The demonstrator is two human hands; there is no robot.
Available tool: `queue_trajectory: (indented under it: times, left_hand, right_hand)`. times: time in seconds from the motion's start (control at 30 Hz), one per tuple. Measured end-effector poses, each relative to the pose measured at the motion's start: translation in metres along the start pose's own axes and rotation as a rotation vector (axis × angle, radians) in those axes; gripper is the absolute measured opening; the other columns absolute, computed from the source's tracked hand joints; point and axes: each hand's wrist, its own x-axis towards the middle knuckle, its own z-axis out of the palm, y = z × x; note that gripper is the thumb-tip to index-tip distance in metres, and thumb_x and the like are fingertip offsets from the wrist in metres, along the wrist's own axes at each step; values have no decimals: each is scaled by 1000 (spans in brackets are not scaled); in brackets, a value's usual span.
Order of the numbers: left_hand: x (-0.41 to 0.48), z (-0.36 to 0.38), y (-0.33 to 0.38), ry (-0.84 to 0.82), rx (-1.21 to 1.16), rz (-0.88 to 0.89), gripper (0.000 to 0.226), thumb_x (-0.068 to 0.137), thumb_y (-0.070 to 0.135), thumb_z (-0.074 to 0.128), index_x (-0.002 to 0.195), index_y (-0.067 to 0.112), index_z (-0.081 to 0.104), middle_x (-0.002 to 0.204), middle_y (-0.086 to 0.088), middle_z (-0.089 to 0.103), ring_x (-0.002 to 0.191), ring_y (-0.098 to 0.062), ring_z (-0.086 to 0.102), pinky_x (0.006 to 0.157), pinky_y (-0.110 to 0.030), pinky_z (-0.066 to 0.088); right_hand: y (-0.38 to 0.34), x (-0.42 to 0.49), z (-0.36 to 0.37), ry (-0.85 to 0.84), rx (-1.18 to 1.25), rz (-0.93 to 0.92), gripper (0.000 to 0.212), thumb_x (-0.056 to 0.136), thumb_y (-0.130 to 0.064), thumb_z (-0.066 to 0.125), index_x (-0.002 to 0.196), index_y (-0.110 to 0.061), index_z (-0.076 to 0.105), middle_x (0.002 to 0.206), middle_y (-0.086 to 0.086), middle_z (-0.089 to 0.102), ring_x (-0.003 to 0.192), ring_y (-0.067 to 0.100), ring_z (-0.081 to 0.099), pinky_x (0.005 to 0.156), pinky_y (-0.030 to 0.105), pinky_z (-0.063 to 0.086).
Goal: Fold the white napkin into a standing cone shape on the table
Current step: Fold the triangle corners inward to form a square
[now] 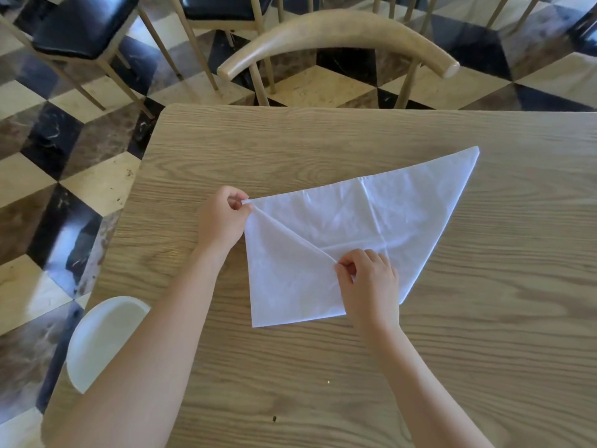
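Note:
The white napkin [381, 221] lies flat on the wooden table [290, 150], folded into a triangle-like shape with its far corner pointing to the upper right. A left flap is folded down over it along a diagonal crease. My left hand [221, 219] pinches the napkin's left corner between thumb and fingers. My right hand [368, 282] pinches the fold's lower end near the napkin's middle front and covers part of the cloth's lower edge.
A round white stool seat [97, 337] stands off the table's left front edge. A wooden chair with a curved backrest [336, 30] stands at the far side. More chairs with black seats [84, 24] stand on the checkered floor behind.

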Motion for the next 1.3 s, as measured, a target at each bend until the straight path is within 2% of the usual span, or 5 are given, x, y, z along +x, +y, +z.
queue_trajectory:
  times: [0.17,0.3,0.5,0.87,1.3]
  left_hand:
    - [-6,11,0,20,150,42,16,85,14,58,101,13,59,92,-2,56,86,-20,52,72,-27,37]
    - [-43,27,7,200,370,451,27,85,10,50,110,5,58,116,-19,54,104,-35,51,86,-44,41]
    - [-106,85,-15,-83,652,510,66,96,48,17,143,4,28,151,-17,29,140,-28,24,111,-48,14]
    - [-103,85,-17,-102,719,494,73,89,52,25,146,7,21,154,-13,21,142,-27,16,112,-47,6]
    - [-106,96,-9,-54,674,533,62,91,36,27,142,1,27,151,-16,27,141,-25,21,114,-45,10]
  right_hand:
    - [2,-1,6,54,-51,-21,8,81,-10,63,73,-11,60,69,3,60,70,28,53,66,31,30]
    - [1,3,4,167,-123,-102,18,85,-21,47,84,-12,63,82,3,63,77,29,56,66,34,39]
    - [9,67,4,-278,-347,-463,67,88,-47,9,147,-18,23,156,-2,20,145,18,13,118,39,2]
    - [53,155,-27,-166,-490,-214,59,98,-43,18,150,-19,3,159,-2,-1,146,14,-7,119,39,-6]
    - [76,83,-29,-200,-495,-389,64,91,-51,18,148,-20,21,156,-3,18,145,16,14,118,39,6]
